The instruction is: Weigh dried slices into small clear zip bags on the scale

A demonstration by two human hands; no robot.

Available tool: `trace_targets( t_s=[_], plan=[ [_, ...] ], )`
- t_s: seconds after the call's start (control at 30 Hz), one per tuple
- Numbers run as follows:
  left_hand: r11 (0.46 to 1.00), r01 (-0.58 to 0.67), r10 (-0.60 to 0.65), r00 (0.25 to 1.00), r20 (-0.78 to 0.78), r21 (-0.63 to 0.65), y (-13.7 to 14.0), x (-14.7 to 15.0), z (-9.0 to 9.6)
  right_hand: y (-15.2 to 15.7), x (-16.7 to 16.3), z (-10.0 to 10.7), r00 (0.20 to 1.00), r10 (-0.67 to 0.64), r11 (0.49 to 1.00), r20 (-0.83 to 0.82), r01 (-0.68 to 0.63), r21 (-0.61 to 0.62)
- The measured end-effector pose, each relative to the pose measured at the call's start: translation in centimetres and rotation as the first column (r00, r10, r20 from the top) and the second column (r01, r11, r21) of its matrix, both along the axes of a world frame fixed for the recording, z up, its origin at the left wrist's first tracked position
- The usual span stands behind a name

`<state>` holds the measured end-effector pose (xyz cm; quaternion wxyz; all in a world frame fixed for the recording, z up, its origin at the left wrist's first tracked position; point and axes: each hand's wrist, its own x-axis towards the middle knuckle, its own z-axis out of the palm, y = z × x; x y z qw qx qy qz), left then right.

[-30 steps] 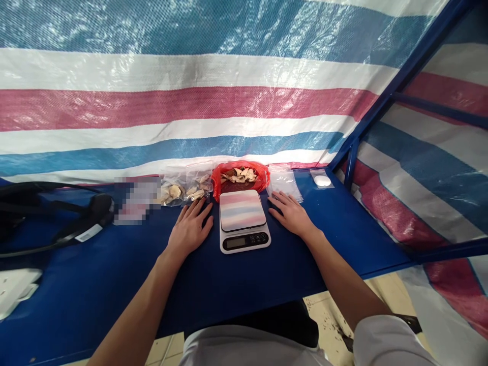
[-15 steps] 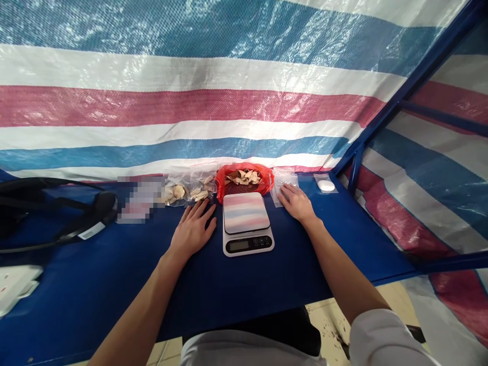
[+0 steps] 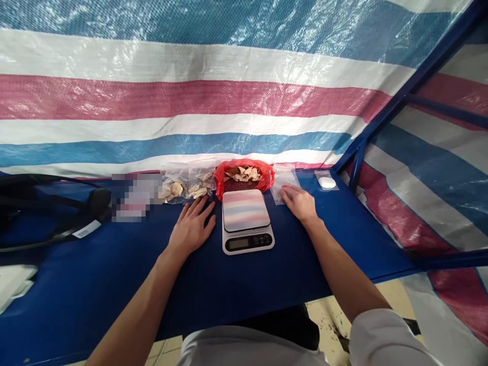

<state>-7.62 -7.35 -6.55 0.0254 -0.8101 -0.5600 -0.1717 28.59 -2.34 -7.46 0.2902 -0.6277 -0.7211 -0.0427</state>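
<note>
Grip left (image 3: 192,227): spread flat on table (image 3: 244,284) | grip right (image 3: 300,202): curled on clear bag (image 3: 281,177), pinch unclear

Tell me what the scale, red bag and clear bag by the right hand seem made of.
Scale: white body, likely plastic; glossy platform mirrors the striped sheet, perhaps glass or polished metal.
Red bag: likely thin plastic film, shiny and crinkled.
Clear bag: probably smooth plastic, see-through with glare.

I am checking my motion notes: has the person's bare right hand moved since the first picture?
Yes: the right hand has shifted rightward, farther from the white, rectangular digital scale.
</note>
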Motion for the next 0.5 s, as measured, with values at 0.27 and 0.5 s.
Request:
trace_targets(
  t_s=[0.27, 0.5],
  plan=[
    [0.999, 0.0, -0.002, 0.999, 0.034, 0.042, 0.2, 0.0, -0.2, -0.2, 0.7, 0.0, 0.944, 0.019, 1.0, -0.33, -0.014, 0.018],
    [0.996, -0.004, -0.013, 0.98, 0.199, 0.084, -0.1, 0.3, 1.2, -1.1, 0.3, 1.7, 0.8, 0.137, 0.989, -0.584, -0.077, 0.127]
  ],
)
